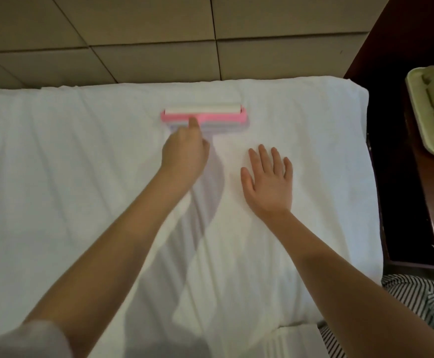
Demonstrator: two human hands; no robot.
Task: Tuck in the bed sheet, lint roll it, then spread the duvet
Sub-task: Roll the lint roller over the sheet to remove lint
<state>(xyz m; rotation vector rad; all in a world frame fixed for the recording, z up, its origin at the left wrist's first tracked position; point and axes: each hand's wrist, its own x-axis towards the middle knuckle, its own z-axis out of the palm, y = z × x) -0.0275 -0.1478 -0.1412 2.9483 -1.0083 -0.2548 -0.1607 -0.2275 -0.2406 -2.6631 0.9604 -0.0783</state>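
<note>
From my remote seat I saw the left hand curled round the handle of the lint roller, with its forefinger laid straight along the pink frame. The handle itself was mostly hidden under that hand. The roller lay on the white bed sheet near the far edge of the mattress, its white roll crosswise and close to the padded headboard. The right hand lay flat on the sheet just beside the left, palm down, with all 5 fingers spread and holding nothing. The sheet showed soft creases running diagonally under both forearms. To the right stood a dark wooden nightstand carrying a pale green object with a coiled cord. A striped cloth showed at the lower right corner.
</note>
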